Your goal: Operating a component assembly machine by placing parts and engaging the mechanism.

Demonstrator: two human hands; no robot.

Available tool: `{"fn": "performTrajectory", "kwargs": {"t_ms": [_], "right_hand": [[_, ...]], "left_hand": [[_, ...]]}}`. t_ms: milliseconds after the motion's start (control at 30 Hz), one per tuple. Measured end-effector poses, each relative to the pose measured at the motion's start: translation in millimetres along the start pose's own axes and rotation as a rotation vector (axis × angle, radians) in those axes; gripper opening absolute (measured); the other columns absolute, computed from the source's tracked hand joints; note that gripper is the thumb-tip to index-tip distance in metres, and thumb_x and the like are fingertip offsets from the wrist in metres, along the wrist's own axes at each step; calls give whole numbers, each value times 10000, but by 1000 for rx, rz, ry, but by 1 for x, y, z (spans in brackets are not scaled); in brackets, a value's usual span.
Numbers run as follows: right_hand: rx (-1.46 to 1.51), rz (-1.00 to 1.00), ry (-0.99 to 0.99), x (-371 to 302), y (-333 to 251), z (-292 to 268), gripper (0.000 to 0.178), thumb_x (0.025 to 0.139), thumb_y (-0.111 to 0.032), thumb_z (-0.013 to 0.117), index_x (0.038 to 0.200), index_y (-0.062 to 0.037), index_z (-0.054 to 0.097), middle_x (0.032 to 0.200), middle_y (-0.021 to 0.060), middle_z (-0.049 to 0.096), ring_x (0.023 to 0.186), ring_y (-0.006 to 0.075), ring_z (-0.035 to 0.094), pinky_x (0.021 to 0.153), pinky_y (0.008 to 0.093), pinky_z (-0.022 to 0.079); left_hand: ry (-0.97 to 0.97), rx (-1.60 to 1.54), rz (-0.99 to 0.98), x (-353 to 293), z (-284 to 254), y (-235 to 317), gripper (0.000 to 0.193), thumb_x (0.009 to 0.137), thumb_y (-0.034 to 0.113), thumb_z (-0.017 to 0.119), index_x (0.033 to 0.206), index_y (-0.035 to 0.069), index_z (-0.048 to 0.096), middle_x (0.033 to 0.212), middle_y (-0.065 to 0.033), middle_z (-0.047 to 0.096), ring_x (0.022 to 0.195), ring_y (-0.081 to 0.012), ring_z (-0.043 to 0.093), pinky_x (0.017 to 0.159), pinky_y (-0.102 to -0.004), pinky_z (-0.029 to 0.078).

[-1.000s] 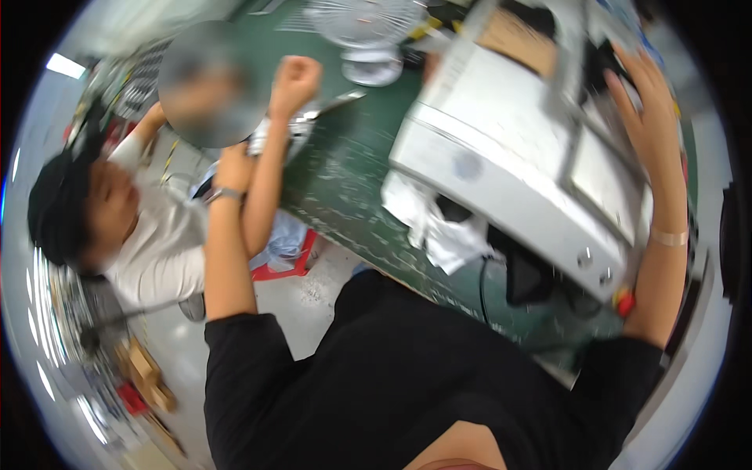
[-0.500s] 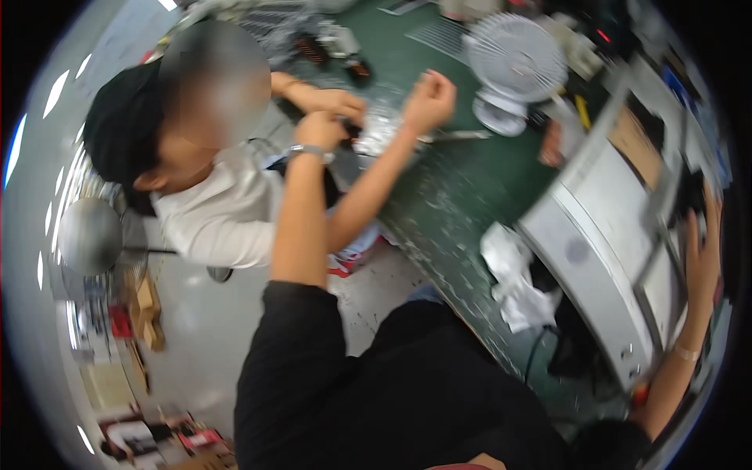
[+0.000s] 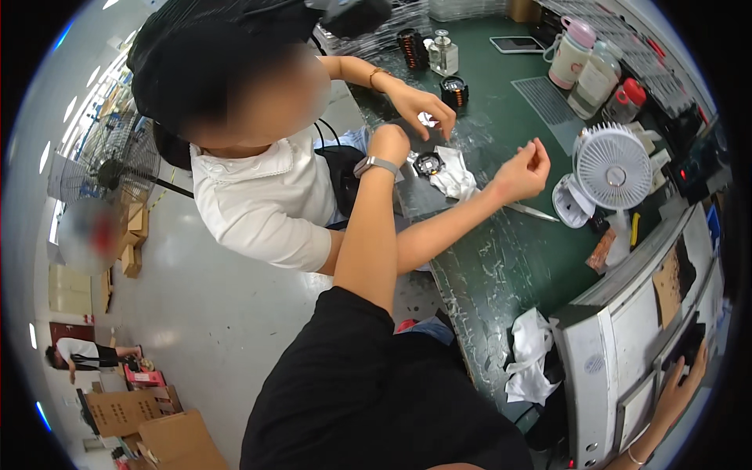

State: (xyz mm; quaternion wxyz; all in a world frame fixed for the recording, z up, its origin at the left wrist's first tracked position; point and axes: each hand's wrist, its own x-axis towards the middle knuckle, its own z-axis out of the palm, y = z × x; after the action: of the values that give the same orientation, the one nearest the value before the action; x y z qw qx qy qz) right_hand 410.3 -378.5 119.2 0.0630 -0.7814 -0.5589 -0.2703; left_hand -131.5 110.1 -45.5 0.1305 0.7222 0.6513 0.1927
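While the right hand (image 3: 674,398) lies against a black object (image 3: 688,345) on top of a white machine (image 3: 599,368), its grip is spread, thumb and fingers standing apart. The machine stands near one end of the green worktop (image 3: 501,270). Reached out over the front edge, the left hand (image 3: 388,144) is just beside a round black part (image 3: 428,164), which lies on a crumpled white cloth (image 3: 457,179) near that edge. The fingers of the left grip are hidden, so I cannot tell whether they are spread or pinching anything.

A co-worker in a white shirt (image 3: 251,211) sits at the same edge, one hand (image 3: 423,110) above the part and the other (image 3: 523,172) farther in, its fingers bent together. Near the latter lie tweezers (image 3: 534,212), with a white fan (image 3: 616,166) beyond. A second white cloth (image 3: 532,356) lies beside the machine by the front edge. Toward the far edge stand drink bottles (image 3: 593,84); a phone (image 3: 517,45) lies toward the opposite end.
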Motion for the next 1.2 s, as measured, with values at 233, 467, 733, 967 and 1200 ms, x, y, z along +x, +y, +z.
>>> {"fn": "performTrajectory", "kwargs": {"t_ms": [233,467,733,967,1200], "right_hand": [[39,29,-16,6,-16,-2,429,962,-120,494,1377,-29,432,1418,122,444,1336,304,370,1090,400,294],[60,43,-9,8,-20,0,443,945,-78,503,1375,-5,427,1409,151,444,1329,311,378,1090,391,281],[118,58,-3,10,-22,-7,447,940,-97,518,1369,-10,428,1393,147,455,1331,309,371,1098,386,268],[391,90,41,1,-10,-59,519,917,-108,522,1403,-1,375,1463,136,371,1393,266,283,1132,375,193],[463,-6,-302,-51,-96,-184,449,690,-189,682,1080,20,601,1171,203,531,1122,393,498,975,446,381]], "left_hand": [[-70,48,129,0,13,-1,327,841,95,497,1138,133,629,1053,-221,625,991,-373,615,866,-441,491],[-157,226,94,-5,-2,19,412,881,107,437,1274,168,544,1156,-219,587,1032,-390,608,889,-455,491],[-130,167,45,-22,-15,34,352,849,95,468,1188,42,550,1135,-262,583,1048,-414,585,910,-463,469],[-271,188,89,-27,-30,50,317,826,148,485,1088,-17,551,1079,-295,609,1058,-415,581,913,-479,446],[-161,273,287,-79,-86,104,416,859,334,589,1116,7,597,1051,-253,631,1021,-387,599,859,-444,470]]}}
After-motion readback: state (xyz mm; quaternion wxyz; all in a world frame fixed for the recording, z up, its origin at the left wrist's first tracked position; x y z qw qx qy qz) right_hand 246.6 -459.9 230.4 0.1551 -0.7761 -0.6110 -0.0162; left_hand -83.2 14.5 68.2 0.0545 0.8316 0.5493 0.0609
